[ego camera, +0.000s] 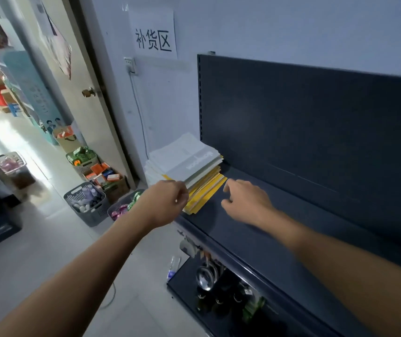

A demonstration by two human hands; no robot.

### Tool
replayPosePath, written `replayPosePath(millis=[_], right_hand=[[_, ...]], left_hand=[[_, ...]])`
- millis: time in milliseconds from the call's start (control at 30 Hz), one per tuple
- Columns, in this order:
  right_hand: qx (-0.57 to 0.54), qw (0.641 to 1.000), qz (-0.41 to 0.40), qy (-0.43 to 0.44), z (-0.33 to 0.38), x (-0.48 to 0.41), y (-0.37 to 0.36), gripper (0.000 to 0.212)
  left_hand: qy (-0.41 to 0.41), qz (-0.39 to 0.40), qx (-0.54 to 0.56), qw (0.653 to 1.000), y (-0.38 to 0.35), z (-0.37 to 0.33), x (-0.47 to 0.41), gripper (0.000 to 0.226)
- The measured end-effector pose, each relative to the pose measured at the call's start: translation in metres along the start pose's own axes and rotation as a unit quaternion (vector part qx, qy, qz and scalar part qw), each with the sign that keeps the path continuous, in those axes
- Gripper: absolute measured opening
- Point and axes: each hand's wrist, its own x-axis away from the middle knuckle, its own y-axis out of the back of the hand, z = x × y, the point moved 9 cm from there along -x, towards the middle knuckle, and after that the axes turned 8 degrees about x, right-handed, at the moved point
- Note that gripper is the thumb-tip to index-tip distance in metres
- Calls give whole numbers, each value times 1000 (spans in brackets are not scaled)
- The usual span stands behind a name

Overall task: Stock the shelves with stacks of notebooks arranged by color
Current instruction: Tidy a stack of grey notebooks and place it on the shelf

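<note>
A stack of notebooks [189, 164] lies at the left end of the dark blue shelf [279, 215], white and grey ones on top, yellow ones [206, 190] underneath. The stack hangs partly over the shelf's left end. My left hand [167, 200] is at the stack's near left corner, fingers curled against the notebook edges; the fingertips are hidden, so I cannot tell if it grips. My right hand [243, 200] hovers over the shelf just right of the yellow notebooks, fingers loosely bent and holding nothing.
The shelf's dark back panel [316, 122] rises behind it. A lower shelf [218, 295] holds ladles and bottles. On the floor to the left stand baskets of goods [87, 203] beside a door [73, 81]. A paper sign [153, 32] hangs on the wall.
</note>
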Motion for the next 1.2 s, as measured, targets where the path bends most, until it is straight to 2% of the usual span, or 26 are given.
replayPosePath(millis=[267,467,600,733,933,1100,1200], right_hand=[[-11,997,-61,-41,13,-110,8,18],[-23,988,-57,-138,-11,-139,1,16],[-55,978,-76,-185,-30,-154,4,18],[-74,967,-50,-238,-39,-157,-10,20],[-101,945,-49,-308,-35,-164,-18,21],[-107,913,-33,-392,-17,-165,-27,25],[-122,892,-38,-434,-2,-164,-35,25]], left_hand=[[-82,1,-11,997,25,29,-108,21],[-124,27,-19,992,28,49,-159,21],[-150,10,-10,989,38,58,-202,18],[-158,16,-13,987,33,71,-233,15],[-129,45,-24,990,17,108,-275,22],[-145,62,-15,987,12,139,-288,34],[-152,61,12,986,8,150,-293,32]])
